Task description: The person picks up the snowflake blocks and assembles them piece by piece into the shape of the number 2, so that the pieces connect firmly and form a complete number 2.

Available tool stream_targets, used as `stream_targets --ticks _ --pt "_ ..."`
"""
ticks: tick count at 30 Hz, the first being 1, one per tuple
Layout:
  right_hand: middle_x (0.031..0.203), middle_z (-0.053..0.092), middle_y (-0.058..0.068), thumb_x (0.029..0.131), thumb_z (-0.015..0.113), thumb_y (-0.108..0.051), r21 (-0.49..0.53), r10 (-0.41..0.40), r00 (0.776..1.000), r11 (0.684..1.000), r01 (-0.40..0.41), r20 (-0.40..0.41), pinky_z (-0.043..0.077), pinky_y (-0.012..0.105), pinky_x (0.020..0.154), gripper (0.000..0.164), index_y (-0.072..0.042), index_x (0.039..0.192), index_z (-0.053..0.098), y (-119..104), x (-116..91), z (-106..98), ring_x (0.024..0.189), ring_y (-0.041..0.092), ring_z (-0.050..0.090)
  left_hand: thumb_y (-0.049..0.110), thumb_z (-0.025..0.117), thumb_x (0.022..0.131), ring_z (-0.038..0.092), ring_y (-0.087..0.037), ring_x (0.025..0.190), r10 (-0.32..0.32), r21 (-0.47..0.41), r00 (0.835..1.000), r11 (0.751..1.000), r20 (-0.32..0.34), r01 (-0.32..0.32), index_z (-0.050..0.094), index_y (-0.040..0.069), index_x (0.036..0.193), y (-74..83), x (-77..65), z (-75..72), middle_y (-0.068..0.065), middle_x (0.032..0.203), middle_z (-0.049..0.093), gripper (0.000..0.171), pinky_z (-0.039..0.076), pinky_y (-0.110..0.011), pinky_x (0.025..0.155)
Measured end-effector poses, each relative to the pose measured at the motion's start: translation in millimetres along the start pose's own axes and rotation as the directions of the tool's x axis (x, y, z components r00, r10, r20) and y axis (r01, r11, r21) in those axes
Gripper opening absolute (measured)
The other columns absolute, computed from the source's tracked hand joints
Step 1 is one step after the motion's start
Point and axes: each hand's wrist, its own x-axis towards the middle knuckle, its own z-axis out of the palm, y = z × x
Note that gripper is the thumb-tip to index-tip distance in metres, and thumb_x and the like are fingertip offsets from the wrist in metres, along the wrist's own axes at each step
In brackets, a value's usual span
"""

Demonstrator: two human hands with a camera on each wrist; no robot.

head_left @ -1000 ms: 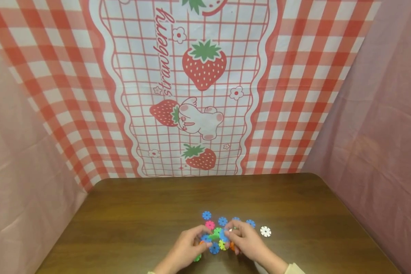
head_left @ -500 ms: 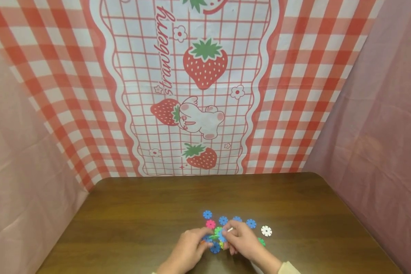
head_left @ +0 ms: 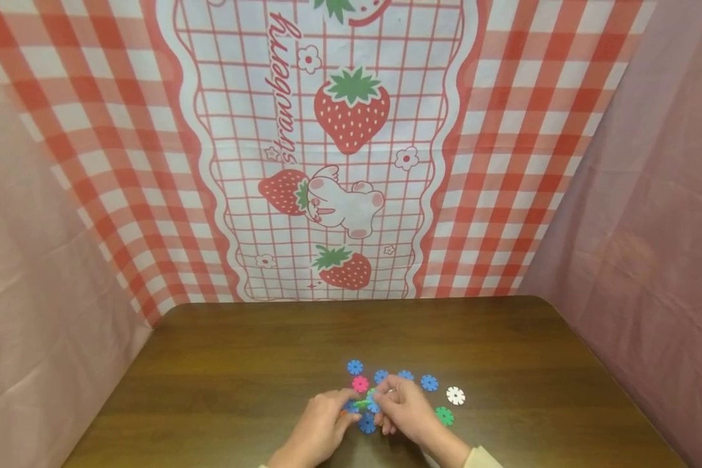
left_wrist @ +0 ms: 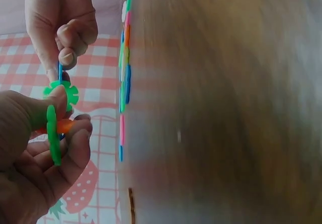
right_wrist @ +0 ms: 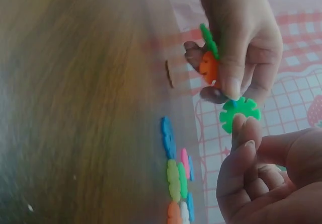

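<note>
My left hand [head_left: 318, 422] pinches a small chain of notched plastic snowflake discs. In the left wrist view the chain has a green disc [left_wrist: 53, 136] edge-on and an orange disc [left_wrist: 65, 126] between the fingers. A second green disc [left_wrist: 72, 97] sticks out past the thumb. My right hand [head_left: 406, 409] pinches a blue disc [left_wrist: 60, 73] that stands edge-on against that second green one. Blue also shows under the left thumb, mostly hidden. Both hands are close together, above the loose discs on the table. In the right wrist view the right fingertips [right_wrist: 246, 126] overlap the green disc [right_wrist: 249, 112].
Loose discs lie flat around the hands on the brown table [head_left: 240, 351]: a pink disc [head_left: 359, 384], a white disc [head_left: 455, 395], a green disc [head_left: 444, 416] and several blue ones, such as the blue disc [head_left: 355, 367]. A strawberry-print cloth [head_left: 351, 195] hangs behind the table.
My right hand has moved left toward the left hand, bringing its blue disc along. The loose green disc at the right has come into full view. My left hand has hardly moved.
</note>
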Motion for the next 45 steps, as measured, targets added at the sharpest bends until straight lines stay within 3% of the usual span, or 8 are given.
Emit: stream_targets --ticks 5,13,18,25,29,32,39,45 --pt "0.065 0.066 0.008 0.096 0.060 -0.014 -0.060 -0.033 0.999 0.998 0.032 -0.022 0.047 0.024 0.040 0.017 0.003 0.098 0.058 -0.6 3.8 3.6 0.043 0.008 0.052 0.015 0.075 0.085 0.065 -0.012 0.086 -0.058 -0.023 0.998 0.998 -0.017 0.058 0.065 0.012 0.108 -2.5 -0.7 -5.5 0.001 0.097 0.069 0.026 0.055 -0.028 0.074" --pt "0.067 0.066 0.013 0.096 0.062 -0.017 0.003 -0.037 0.999 0.999 0.037 0.028 0.043 0.018 0.040 0.020 0.003 0.093 0.057 -2.1 6.6 10.0 0.042 0.005 0.049 0.040 0.069 0.085 0.037 0.002 0.064 -0.113 -0.079 0.993 0.990 0.031 0.115 0.064 0.013 0.126 -4.0 -1.7 -8.9 0.012 0.079 0.048 0.049 0.042 -0.016 0.057" --pt "0.067 0.066 0.001 0.095 0.063 -0.020 -0.146 -0.085 0.996 0.985 0.086 0.012 0.041 0.017 0.044 0.019 -0.004 0.086 0.064 -0.1 8.1 9.2 0.048 0.004 0.049 0.031 0.074 0.083 0.047 0.000 0.067 -0.099 -0.077 0.994 0.993 -0.043 0.095 0.072 0.012 0.112 -9.3 -4.2 -7.3 0.013 0.082 0.056 0.035 0.045 -0.018 0.061" --pt "0.080 0.065 -0.013 0.080 0.078 -0.019 -0.521 -0.189 0.980 0.832 0.191 0.059 0.047 0.023 0.065 0.010 -0.017 0.088 0.073 7.0 7.3 4.0 0.073 0.002 0.055 0.026 0.075 0.083 0.065 -0.013 0.093 -0.153 -0.042 0.988 0.987 -0.011 0.152 0.070 0.015 0.116 -15.0 -6.1 -12.1 0.003 0.104 0.072 0.035 0.054 -0.037 0.081" --pt "0.083 0.063 -0.012 0.070 0.085 -0.020 -0.642 -0.207 0.970 0.729 0.237 0.123 0.047 0.024 0.065 0.026 -0.019 0.093 0.073 9.7 5.1 6.1 0.074 0.003 0.053 0.025 0.073 0.084 0.063 -0.009 0.088 -0.167 -0.058 0.986 0.984 0.019 0.168 0.069 0.017 0.120 -17.3 -8.5 -13.1 0.004 0.101 0.071 0.037 0.053 -0.034 0.078" --pt "0.083 0.061 -0.010 0.066 0.087 -0.019 -0.687 -0.225 0.967 0.685 0.244 0.119 0.046 0.025 0.065 0.029 -0.018 0.091 0.072 10.3 3.7 9.0 0.075 0.004 0.052 0.024 0.073 0.085 0.060 -0.005 0.085 -0.167 -0.082 0.986 0.982 0.025 0.169 0.070 0.016 0.119 -17.7 -9.0 -12.7 0.006 0.097 0.070 0.035 0.051 -0.028 0.075" --pt "0.082 0.056 -0.010 0.065 0.087 -0.016 -0.698 -0.212 0.972 0.680 0.223 0.104 0.047 0.026 0.066 0.029 -0.017 0.084 0.065 9.2 3.1 12.3 0.075 0.006 0.052 0.024 0.074 0.084 0.062 -0.009 0.090 -0.202 -0.098 0.979 0.974 0.032 0.205 0.069 0.017 0.121 -15.5 -7.9 -14.4 0.006 0.099 0.070 0.038 0.052 -0.031 0.078" --pt "0.073 0.052 -0.012 0.067 0.086 -0.012 -0.646 -0.185 0.977 0.733 0.212 0.110 0.044 0.021 0.059 0.034 -0.018 0.083 0.057 8.1 4.1 11.3 0.066 0.001 0.047 0.024 0.076 0.082 0.061 -0.008 0.088 -0.212 -0.100 0.977 0.972 0.009 0.212 0.068 0.018 0.123 -15.0 -6.4 -16.1 0.003 0.100 0.070 0.041 0.051 -0.029 0.077"
